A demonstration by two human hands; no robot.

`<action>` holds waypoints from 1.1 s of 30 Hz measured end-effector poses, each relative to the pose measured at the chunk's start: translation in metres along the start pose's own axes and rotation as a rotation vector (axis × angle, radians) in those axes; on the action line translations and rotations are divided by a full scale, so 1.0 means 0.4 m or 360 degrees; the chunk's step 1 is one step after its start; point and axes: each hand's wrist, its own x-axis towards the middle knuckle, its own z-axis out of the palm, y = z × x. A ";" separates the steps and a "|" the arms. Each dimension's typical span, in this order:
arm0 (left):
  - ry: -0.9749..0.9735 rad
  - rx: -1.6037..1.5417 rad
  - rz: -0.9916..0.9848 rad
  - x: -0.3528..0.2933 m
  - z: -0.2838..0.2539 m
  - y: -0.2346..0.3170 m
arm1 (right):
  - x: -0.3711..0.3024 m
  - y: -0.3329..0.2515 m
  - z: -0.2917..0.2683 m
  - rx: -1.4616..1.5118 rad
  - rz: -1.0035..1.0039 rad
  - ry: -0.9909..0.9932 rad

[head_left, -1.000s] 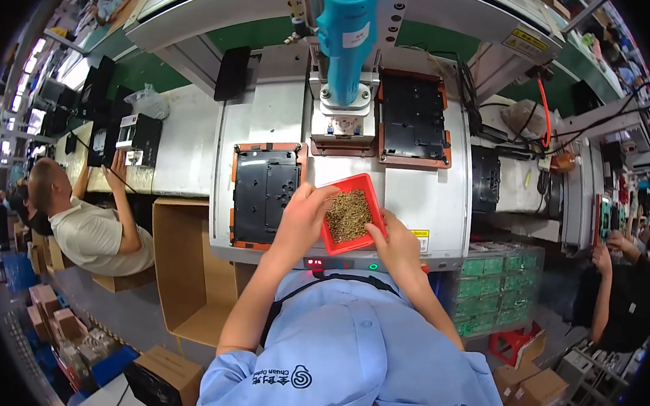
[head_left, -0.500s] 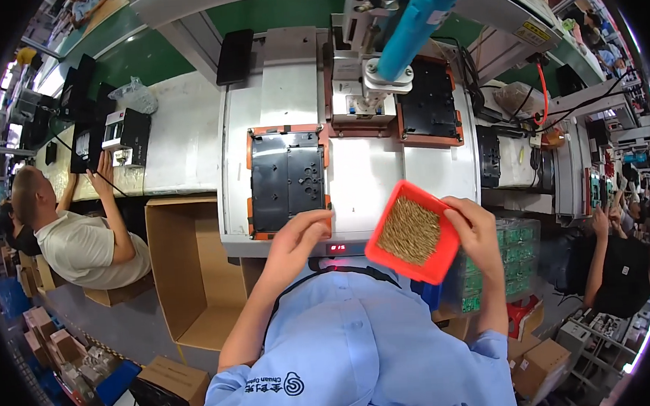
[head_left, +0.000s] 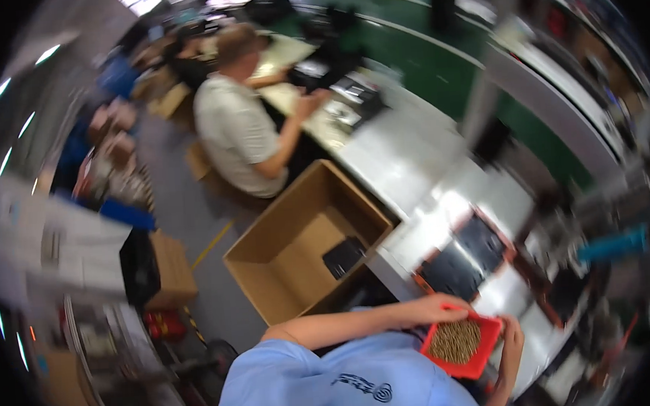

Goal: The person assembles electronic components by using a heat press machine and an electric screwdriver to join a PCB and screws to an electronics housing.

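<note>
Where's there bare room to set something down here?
The pale bench looks bare between the dark parts near the seated person and the framed black panel. It's crowded around the blurred teal tool, and at the red tray, with left hand and right hand on it.

Your left forearm [head_left: 354, 322] points right from a bent elbow [head_left: 281, 331]; your left hand [head_left: 436, 309] has its fingers curled in a grip; your right forearm [head_left: 506, 382] slants up from the near edge; your right hand [head_left: 511, 331], fingers bent, sits right of the left.
</note>
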 end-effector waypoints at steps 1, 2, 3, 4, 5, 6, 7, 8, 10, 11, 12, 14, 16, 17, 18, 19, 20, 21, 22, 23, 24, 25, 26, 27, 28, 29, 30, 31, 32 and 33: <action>0.0106 0.0036 0.0105 -0.018 -0.005 0.000 | 0.021 0.045 0.012 -0.0242 -0.0124 0.0023; 0.0138 -0.0043 0.0171 -0.036 -0.017 -0.002 | 0.036 0.156 0.028 -0.0431 -0.0068 0.0178; 0.0143 -0.0128 0.0233 -0.051 -0.021 -0.003 | 0.055 0.266 0.030 0.0028 -0.0021 0.0086; 0.0209 -0.0115 0.0312 -0.066 -0.023 0.000 | 0.104 0.377 0.032 -0.0145 -0.0459 0.0131; 0.0260 -0.0228 0.0379 -0.081 -0.030 0.000 | 0.135 0.358 0.043 -0.0151 -0.0515 0.0078; 0.0307 -0.0350 0.0445 -0.100 -0.036 0.001 | 0.127 0.324 0.061 -0.0368 -0.0479 0.0077; 0.0344 -0.0351 0.0500 -0.115 -0.042 0.005 | 0.097 0.281 0.082 -0.0587 -0.0440 0.0087; 0.0475 -0.0391 0.0601 -0.140 -0.041 0.004 | 0.072 0.244 0.107 -0.0798 -0.0430 0.0084; 0.0660 -0.0426 0.0706 -0.176 -0.044 0.024 | 0.056 0.201 0.125 -0.1028 -0.0426 0.0094; 0.0679 -0.0428 0.0742 -0.196 -0.049 0.030 | 0.059 0.192 0.129 -0.1114 -0.0279 0.0103; 0.0710 -0.0468 0.0749 -0.210 -0.051 0.033 | 0.062 0.185 0.129 -0.1201 -0.0128 0.0116; 0.0787 -0.0515 0.0751 -0.230 -0.059 0.033 | 0.074 0.185 0.130 -0.1242 -0.0198 0.0140; 0.0843 -0.0496 0.0789 -0.238 -0.059 0.021 | 0.089 0.214 0.115 -0.1234 -0.0245 0.0127; 0.0890 -0.0468 0.0807 -0.242 -0.055 0.018 | 0.098 0.224 0.111 -0.1217 -0.0312 0.0114; 0.0916 -0.0479 0.0828 -0.245 -0.044 0.017 | 0.089 0.220 0.109 -0.1198 -0.0357 0.0114; 0.0898 -0.0476 0.0820 -0.249 -0.032 0.018 | 0.088 0.210 0.106 -0.1199 -0.0347 0.0132; 0.0934 -0.0519 0.0844 -0.253 -0.018 0.020 | 0.095 0.193 0.102 -0.1105 -0.0296 0.0008; 0.0947 -0.0558 0.0853 -0.255 -0.006 0.019 | 0.089 0.182 0.089 -0.1007 -0.0234 -0.0090; 0.0929 -0.0571 0.0901 -0.254 0.003 0.016 | 0.099 0.196 0.074 -0.0936 -0.0203 -0.0053; 0.0880 -0.0560 0.0871 -0.256 0.017 0.015 | 0.101 0.211 0.060 -0.0831 -0.0289 0.0017; 0.0901 -0.0588 0.0861 -0.253 0.028 0.016 | 0.076 0.145 0.058 -0.0806 -0.0276 0.0030; 0.0922 -0.0609 0.0854 -0.249 0.031 0.023 | 0.059 0.073 0.059 -0.0777 -0.0268 0.0047; 0.0869 -0.0572 0.0819 -0.241 0.030 0.025 | 0.081 0.109 0.030 -0.0458 -0.0186 0.0075; 0.0851 -0.0576 0.0803 -0.239 0.033 0.026 | 0.116 0.137 0.009 -0.0156 -0.0133 0.0045; 0.0785 -0.0540 0.0733 -0.211 0.026 0.040 | 0.059 0.089 0.012 -0.0016 -0.0167 0.0201; 0.0770 -0.0526 0.0700 -0.198 0.032 0.041 | 0.030 -0.024 0.045 0.0096 -0.0220 0.0302; 0.0726 -0.0567 0.0689 -0.167 0.015 0.012 | -0.003 -0.116 0.080 0.0214 -0.0259 0.0437; 0.0734 -0.0571 0.0694 -0.155 0.020 0.016 | -0.020 -0.178 0.099 0.0312 -0.0295 0.0575; 0.0736 -0.0533 0.0727 -0.151 0.031 0.028 | -0.023 -0.174 0.087 0.0135 -0.0626 0.0496; 0.0731 -0.0423 0.0759 -0.141 0.022 0.009 | -0.032 -0.198 0.092 0.0099 -0.0770 0.0468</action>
